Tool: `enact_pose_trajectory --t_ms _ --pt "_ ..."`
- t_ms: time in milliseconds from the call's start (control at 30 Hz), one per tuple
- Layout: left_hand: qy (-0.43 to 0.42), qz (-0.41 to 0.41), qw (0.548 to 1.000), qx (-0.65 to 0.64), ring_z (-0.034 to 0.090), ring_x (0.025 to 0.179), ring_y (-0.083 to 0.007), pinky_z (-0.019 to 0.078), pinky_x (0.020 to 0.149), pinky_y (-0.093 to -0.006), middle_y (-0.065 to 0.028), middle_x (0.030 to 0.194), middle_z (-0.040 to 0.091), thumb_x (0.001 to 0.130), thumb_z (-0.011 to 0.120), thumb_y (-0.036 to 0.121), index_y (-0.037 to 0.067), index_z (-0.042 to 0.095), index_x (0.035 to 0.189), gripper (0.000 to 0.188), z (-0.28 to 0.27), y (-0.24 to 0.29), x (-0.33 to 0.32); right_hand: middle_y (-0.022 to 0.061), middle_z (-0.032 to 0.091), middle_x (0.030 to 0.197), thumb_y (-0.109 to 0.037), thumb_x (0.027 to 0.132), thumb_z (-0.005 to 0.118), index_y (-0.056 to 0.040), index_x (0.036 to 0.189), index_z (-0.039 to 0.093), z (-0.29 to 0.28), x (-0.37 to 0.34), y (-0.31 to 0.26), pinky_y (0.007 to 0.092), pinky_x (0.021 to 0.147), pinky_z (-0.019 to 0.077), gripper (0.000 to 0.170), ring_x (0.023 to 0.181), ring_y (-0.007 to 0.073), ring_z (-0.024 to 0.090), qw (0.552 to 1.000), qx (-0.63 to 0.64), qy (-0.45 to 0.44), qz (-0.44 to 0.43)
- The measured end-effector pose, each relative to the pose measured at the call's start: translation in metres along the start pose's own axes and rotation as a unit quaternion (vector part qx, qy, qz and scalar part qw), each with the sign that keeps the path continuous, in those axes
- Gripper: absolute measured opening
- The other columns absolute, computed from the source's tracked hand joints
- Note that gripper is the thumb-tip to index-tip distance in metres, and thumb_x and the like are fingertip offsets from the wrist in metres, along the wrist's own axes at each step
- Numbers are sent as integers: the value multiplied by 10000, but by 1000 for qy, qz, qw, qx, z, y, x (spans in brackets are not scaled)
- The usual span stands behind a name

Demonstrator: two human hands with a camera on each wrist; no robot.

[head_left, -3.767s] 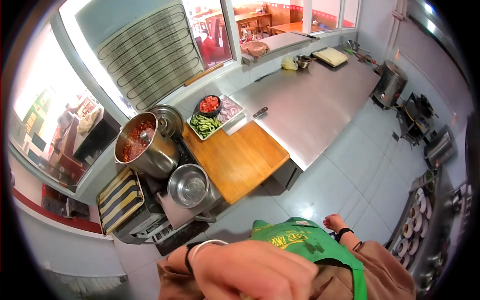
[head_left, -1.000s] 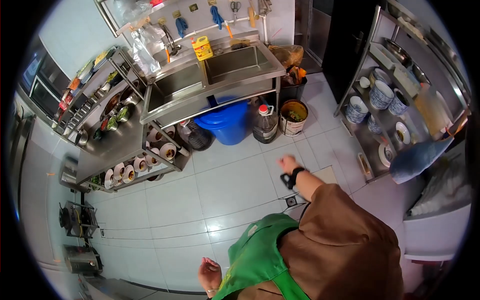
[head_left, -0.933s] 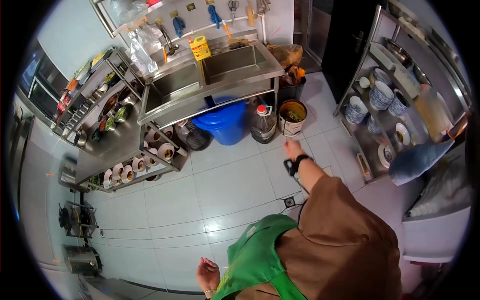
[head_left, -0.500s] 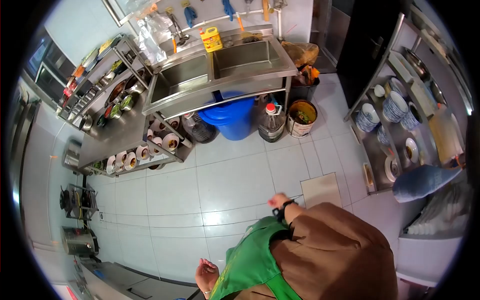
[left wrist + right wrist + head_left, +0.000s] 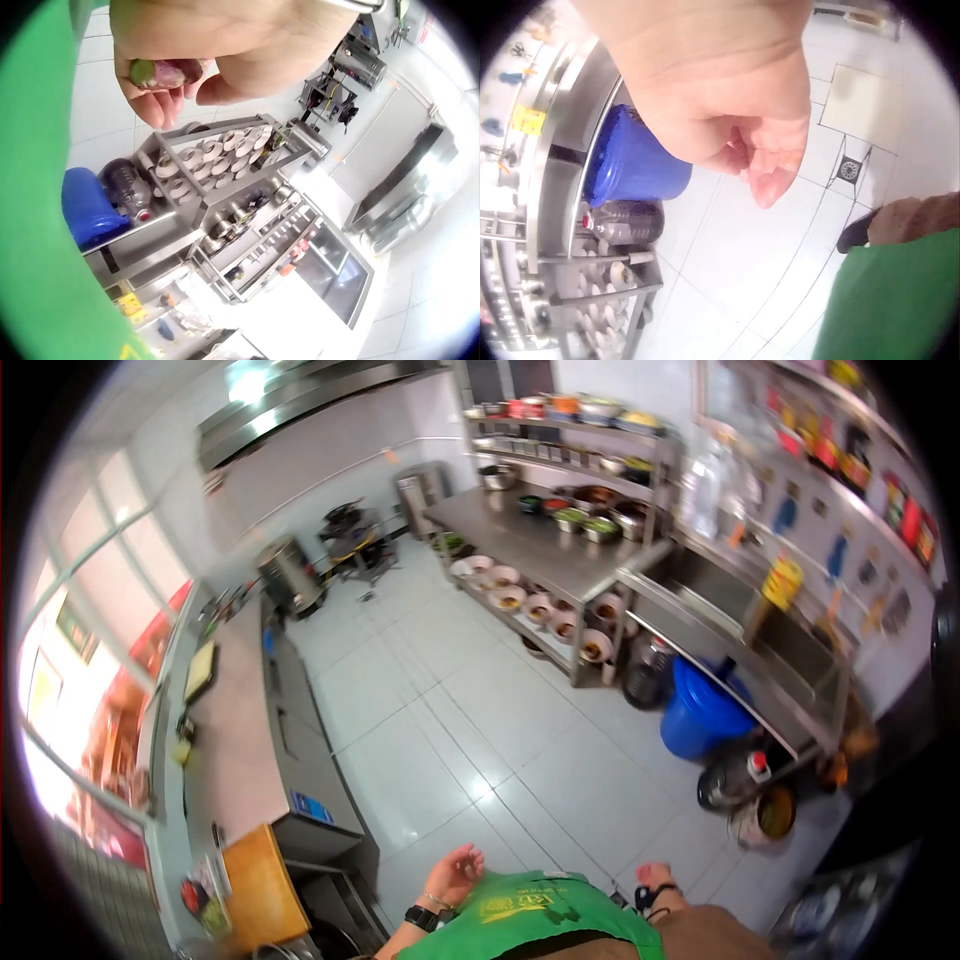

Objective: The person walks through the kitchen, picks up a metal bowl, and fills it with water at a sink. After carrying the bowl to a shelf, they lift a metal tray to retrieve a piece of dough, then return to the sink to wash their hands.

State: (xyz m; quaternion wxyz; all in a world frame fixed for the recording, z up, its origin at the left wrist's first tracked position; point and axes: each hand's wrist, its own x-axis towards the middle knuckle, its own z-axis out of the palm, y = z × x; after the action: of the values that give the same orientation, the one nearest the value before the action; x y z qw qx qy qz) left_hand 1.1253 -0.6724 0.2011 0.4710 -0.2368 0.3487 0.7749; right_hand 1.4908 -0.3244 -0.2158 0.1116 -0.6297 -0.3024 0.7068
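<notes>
In the head view my left hand [image 5: 455, 875] is low in front of the green apron [image 5: 540, 905], palm up. The left wrist view shows its fingers curled round a small green-and-purple piece [image 5: 166, 73], seemingly a vegetable scrap, partly covered by the hand. My right hand [image 5: 655, 877] hangs on the other side of the apron. Its fingers are loosely bent with nothing visible in them, as the right wrist view also shows. Both hands are over the tiled floor, away from the counters.
Along the left runs a steel counter [image 5: 235, 735] with a wooden cutting board [image 5: 265, 895] at its near end. A shelved steel table [image 5: 530, 550] stands ahead. To the right are a sink [image 5: 700, 585], a blue bucket [image 5: 700, 710], a large bottle [image 5: 732, 780] and a waste pail [image 5: 775, 815].
The head view has swung from the wooden board to the sink, then back left towards the counter. My right arm reached out near the waste pail and has drawn back beside the apron.
</notes>
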Motion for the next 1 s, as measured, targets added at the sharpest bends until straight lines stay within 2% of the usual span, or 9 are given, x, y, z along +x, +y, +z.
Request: enact_pose_trajectory --t_ms 33,67,133,267,300,333,567,800,1000 --pt "-9 5 1000 -8 584 780 -215 504 680 -300 -106 852 589 870 614 88 -5 541 880 119 -12 5 1 179 593 627 -72 808 459 29 687 596 15 -29 -4 376 436 456 209 517 280 568 999 7 31 12" --pt "-13 22 999 -30 584 780 -215 504 680 -300 -106 852 589 870 614 88 -5 541 880 119 -23 12 3 146 521 591 -71 851 361 79 726 567 25 -62 -22 312 387 400 284 428 205 447 997 15 -41 56" --pt "-27 16 999 -39 597 741 -214 511 664 -291 -106 838 602 873 617 100 -7 550 887 127 -43 29 4 133 535 613 -71 860 388 83 750 568 60 -81 -29 302 401 416 261 442 190 467 989 -109 -103 0" --pt "5 24 998 -64 601 721 -212 518 662 -291 -100 817 611 870 624 102 -5 557 885 127 -70 50 11 94 579 678 -73 888 470 92 819 571 113 -82 -38 271 443 464 205 481 145 525 870 -406 -244 -134" --pt "-7 16 998 -66 606 731 -209 521 670 -295 -104 819 615 867 628 100 -6 561 877 126 -75 56 13 142 601 722 -57 902 443 97 852 552 137 -73 -50 318 531 519 196 565 217 578 954 -180 -228 71" --pt "-19 7 998 -68 610 741 -206 524 677 -299 -107 822 619 864 632 98 -7 565 868 125 -78 60 13 190 623 766 -41 917 416 103 884 534 155 -69 -64 365 619 574 189 649 290 631 943 63 -184 269" --pt "-6 67 991 -112 620 746 -199 535 699 -316 -117 818 624 861 633 91 -11 569 865 121 -96 107 2 180 620 783 -54 915 486 67 871 520 288 -108 -135 354 629 576 134 665 269 637 984 -53 -150 84" --pt "-18 103 980 -169 619 731 -204 532 696 -315 -99 787 623 869 614 77 -16 565 866 104 -140 159 -6 175 622 798 -57 920 484 81 917 530 383 -137 -99 362 652 578 146 677 270 636 970 -124 -190 85" --pt "-10 117 971 -210 576 762 -209 509 690 -310 -108 830 572 890 569 56 -38 536 922 105 -162 183 -19 204 636 857 -41 902 499 97 952 531 429 -125 -72 360 666 579 150 706 280 646 945 -125 -232 195"
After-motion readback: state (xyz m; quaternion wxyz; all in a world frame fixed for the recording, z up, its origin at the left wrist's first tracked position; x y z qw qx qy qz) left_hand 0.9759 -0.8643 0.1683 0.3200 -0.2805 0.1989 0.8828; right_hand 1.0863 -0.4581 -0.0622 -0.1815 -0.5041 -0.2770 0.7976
